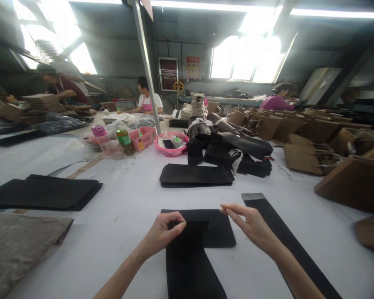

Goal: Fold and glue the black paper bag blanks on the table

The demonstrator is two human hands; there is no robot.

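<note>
My left hand [163,231] is curled and pinches the top left corner of a narrow black sheet [190,265] that lies over a wider black sheet [220,230] on the white table [127,216]. My right hand [252,224] hovers just right of that sheet with its fingers stretched out and close together, pointing left, holding nothing. A long black strip [286,236] with a grey end runs under my right forearm.
Stacks of black sheets [195,174] [46,192] lie ahead and to the left. A pink basin [171,145], a bottle [124,141] and a pink tray sit farther back. Brown paper bags [349,182] crowd the right. Other people work at the far tables.
</note>
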